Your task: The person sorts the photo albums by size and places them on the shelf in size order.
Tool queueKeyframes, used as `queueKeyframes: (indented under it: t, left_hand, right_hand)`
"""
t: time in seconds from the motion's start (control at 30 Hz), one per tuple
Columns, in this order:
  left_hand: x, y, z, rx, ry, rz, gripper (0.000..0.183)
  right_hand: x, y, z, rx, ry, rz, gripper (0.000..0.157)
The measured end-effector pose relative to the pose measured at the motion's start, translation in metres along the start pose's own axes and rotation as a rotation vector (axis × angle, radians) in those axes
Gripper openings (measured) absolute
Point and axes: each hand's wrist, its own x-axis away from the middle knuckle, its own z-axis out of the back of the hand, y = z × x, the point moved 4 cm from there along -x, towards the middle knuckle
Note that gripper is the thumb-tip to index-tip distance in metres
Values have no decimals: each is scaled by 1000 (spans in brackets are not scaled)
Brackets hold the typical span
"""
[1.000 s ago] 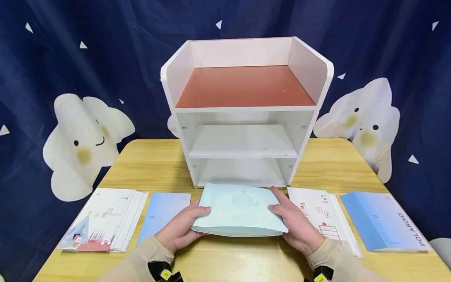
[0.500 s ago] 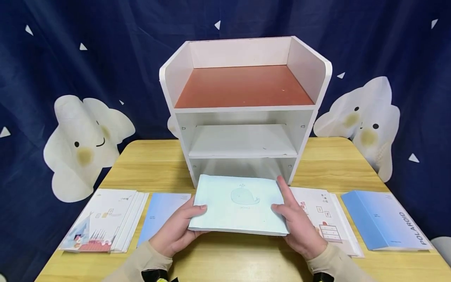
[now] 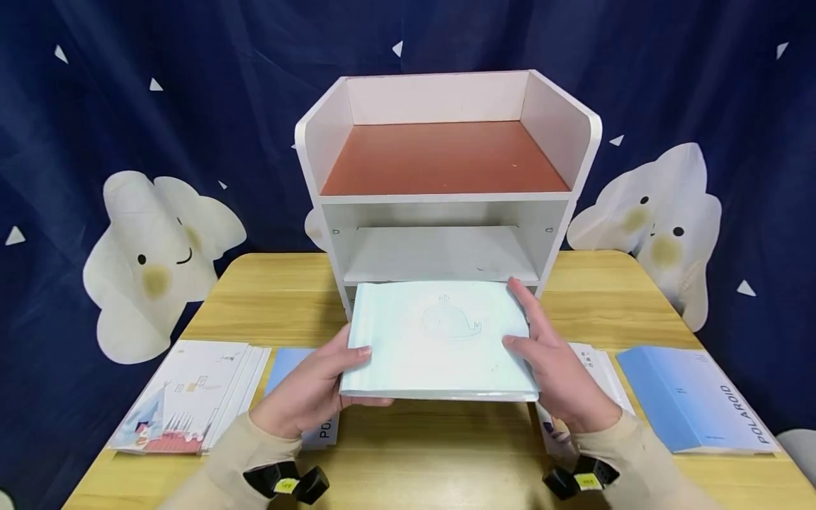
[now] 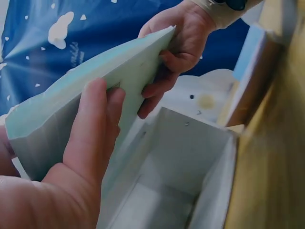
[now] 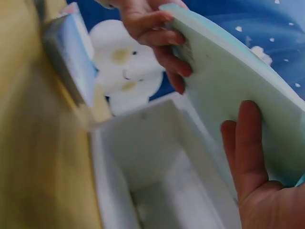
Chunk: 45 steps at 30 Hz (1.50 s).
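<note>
A pale mint notebook [image 3: 440, 354] with a whale drawn on its cover is held up by both hands in front of the white shelf unit [image 3: 446, 159]. At its left end my left hand [image 3: 312, 386] grips it, thumb on the cover and fingers underneath. My right hand [image 3: 561, 375] holds the opposite end, with thumb on top and index finger along the side edge. The wrist views show its underside and the fingers spread beneath. In the head view the notebook overlaps the unit's lower compartment and hides most of it; the middle shelf [image 3: 440, 255] shows above.
On the wooden table [image 3: 440, 467], a stack of white illustrated booklets [image 3: 185, 397] lies far left, beside a blue booklet [image 3: 290, 365]. Right of my hands are more white booklets [image 3: 596, 361] and a thick blue POLAROID stack [image 3: 707, 397]. A navy curtain [image 3: 268, 57] hangs behind.
Both hands have raised the notebook from low over the table to in front of the lower compartment. Its cover now faces the head camera more fully. The piles have not moved.
</note>
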Motion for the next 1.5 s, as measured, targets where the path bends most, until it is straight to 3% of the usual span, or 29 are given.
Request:
queueKeyframes:
  t: [0.27, 0.47, 0.57, 0.67, 0.9, 1.0, 1.1, 1.17, 1.27, 1.37, 1.5]
  left_hand:
    - [-23, 12, 4, 106, -17, -52, 53]
    - [-37, 13, 8, 138, 48, -109, 45]
    - [-42, 14, 10, 152, 69, -131, 42]
    - [-45, 14, 10, 184, 67, -144, 41]
    - [-48, 13, 7, 260, 93, -176, 33]
    - [-50, 13, 6, 294, 94, -199, 28]
    - [-51, 13, 6, 321, 73, -220, 26]
    - [-52, 13, 6, 329, 59, -227, 27]
    - [-52, 12, 6, 330, 53, -231, 30]
    - [-52, 12, 7, 311, 47, -236, 36]
    - [-52, 12, 5, 271, 23, -232, 41]
  right_hand:
    - [-34, -13, 15, 35, -6, -17, 71]
    - [-45, -13, 21, -77, -18, -7, 69]
    - [-45, -14, 24, -74, -4, -4, 68]
    - [-44, -17, 29, 63, 24, 19, 67]
    - [-33, -34, 46, 604, 123, 75, 60]
    - [-22, -49, 44, 869, 179, 174, 51]
    - [-6, -65, 28, 1050, 245, 369, 39]
    - [4, -70, 9, 1069, 204, 507, 33]
    - [10, -63, -24, 1046, -8, 631, 35]
    - [6, -44, -51, 1051, -193, 617, 39]
    - [-3, -24, -67, 1048, -241, 580, 51]
